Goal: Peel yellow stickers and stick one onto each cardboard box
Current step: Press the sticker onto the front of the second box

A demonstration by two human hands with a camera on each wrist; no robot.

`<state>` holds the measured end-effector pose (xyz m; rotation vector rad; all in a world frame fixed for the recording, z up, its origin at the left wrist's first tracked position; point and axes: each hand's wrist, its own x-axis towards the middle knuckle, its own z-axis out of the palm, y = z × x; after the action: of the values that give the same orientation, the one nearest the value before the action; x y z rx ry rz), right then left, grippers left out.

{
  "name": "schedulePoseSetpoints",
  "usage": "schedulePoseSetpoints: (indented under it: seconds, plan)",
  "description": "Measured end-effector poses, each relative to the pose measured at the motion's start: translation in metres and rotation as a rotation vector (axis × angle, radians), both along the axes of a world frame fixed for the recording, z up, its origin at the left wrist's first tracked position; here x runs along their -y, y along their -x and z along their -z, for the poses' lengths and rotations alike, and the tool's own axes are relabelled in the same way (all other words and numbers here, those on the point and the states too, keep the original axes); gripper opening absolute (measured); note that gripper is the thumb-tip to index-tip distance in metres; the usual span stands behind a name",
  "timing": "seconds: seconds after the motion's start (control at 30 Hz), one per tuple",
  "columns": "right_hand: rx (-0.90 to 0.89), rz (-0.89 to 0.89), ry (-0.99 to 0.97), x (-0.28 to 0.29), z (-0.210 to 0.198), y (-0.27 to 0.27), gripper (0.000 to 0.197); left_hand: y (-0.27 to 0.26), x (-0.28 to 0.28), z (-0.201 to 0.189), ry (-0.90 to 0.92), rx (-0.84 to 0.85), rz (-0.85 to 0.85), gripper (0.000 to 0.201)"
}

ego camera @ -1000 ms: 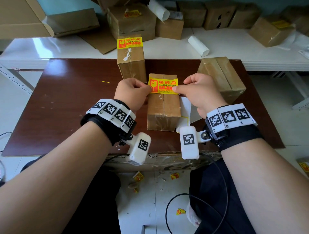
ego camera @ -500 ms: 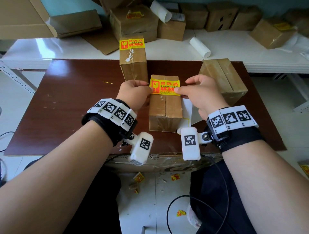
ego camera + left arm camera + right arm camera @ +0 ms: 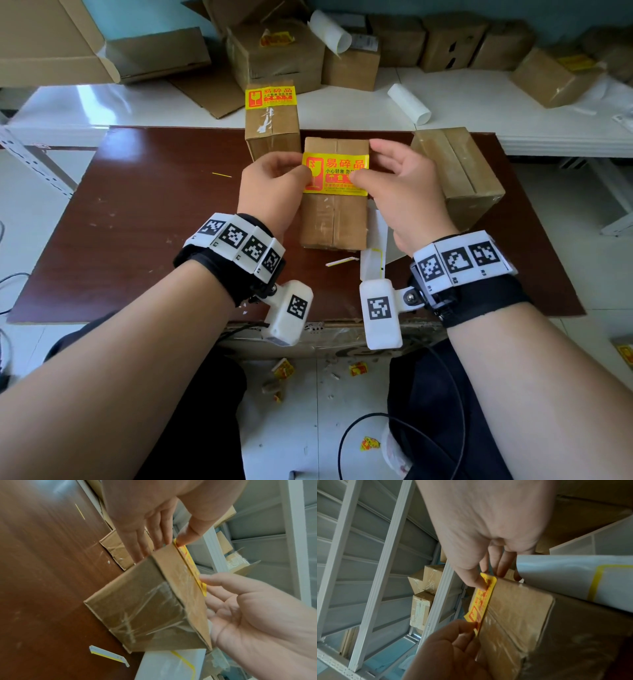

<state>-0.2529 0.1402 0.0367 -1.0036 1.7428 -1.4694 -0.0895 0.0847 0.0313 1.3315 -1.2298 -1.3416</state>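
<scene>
A yellow sticker lies across the top of the middle cardboard box on the brown table. My left hand has its thumb on the sticker's left end, and the left wrist view shows its fingers straight down the box's left side. My right hand presses its thumb on the sticker's right part, fingers spread and loose beside the box. In the right wrist view the sticker looks slightly lifted near the left thumb. Behind stands a box with its own yellow sticker. A plain box stands to the right.
A white backing sheet lies just right of the middle box, with a paper strip in front. More boxes and paper rolls crowd the white shelf behind. Sticker scraps lie on the floor.
Both hands held the sticker by its ends above the box; now it lies on the box top. The thumbs have slid inward onto it and the right fingers have opened.
</scene>
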Motion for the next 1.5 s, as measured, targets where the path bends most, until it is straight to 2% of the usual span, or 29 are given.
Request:
schedulePoseSetpoints:
  seconds: [0.13,0.27,0.47,0.77,1.5]
  plan:
    - [-0.058,0.003,0.049,-0.0018,-0.0023,-0.0034,0.070,0.0032,-0.0021,0.0001,0.127,-0.004,0.009,0.040]
    - [-0.127,-0.001,0.066,-0.0022,0.0005,-0.0083,0.082,0.0022,-0.0043,0.0053,0.253,0.055,0.086,0.045]
    - [-0.191,-0.014,0.071,-0.0025,0.0016,-0.0084,0.081,0.0008,-0.0079,0.0020,0.308,0.097,0.123,0.066]
    - [-0.194,-0.040,0.071,-0.0018,0.0034,-0.0068,0.072,-0.0011,-0.0058,0.0035,0.351,0.106,0.129,0.052]
    - [-0.163,-0.100,0.078,-0.0002,0.0055,-0.0036,0.064,-0.0007,-0.0072,0.0012,0.293,0.091,0.140,0.051]
